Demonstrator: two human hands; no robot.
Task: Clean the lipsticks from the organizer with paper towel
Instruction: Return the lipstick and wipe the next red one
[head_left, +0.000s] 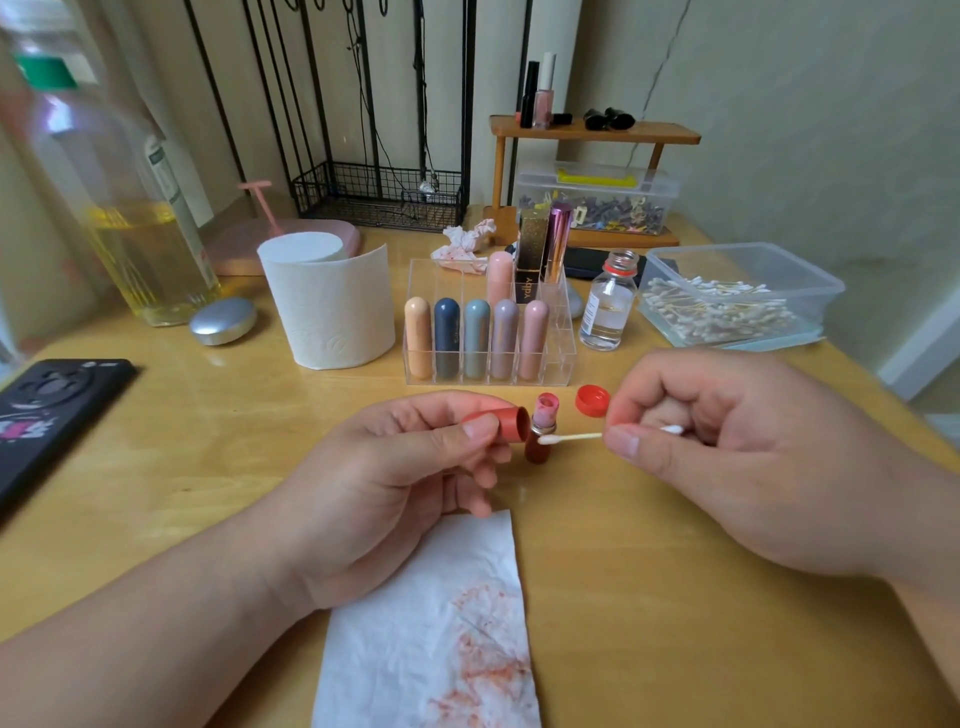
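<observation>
Stained towel (431, 623), left hand (395, 483) gripping lipstick (538, 451), right hand (727, 457) pinching swab (571, 438)

At your 12 o'clock, the black-and-gold lipstick tube (530, 260) standing in the clear organizer (562, 332) carries the only legible mark: gold letters reading "ydby", running along its side. At 1 o'clock, the small glass bottle (608, 306) has a label too fine to read. At 9 o'clock, the pink graphic on the black phone case (52, 410) is indistinct.
</observation>
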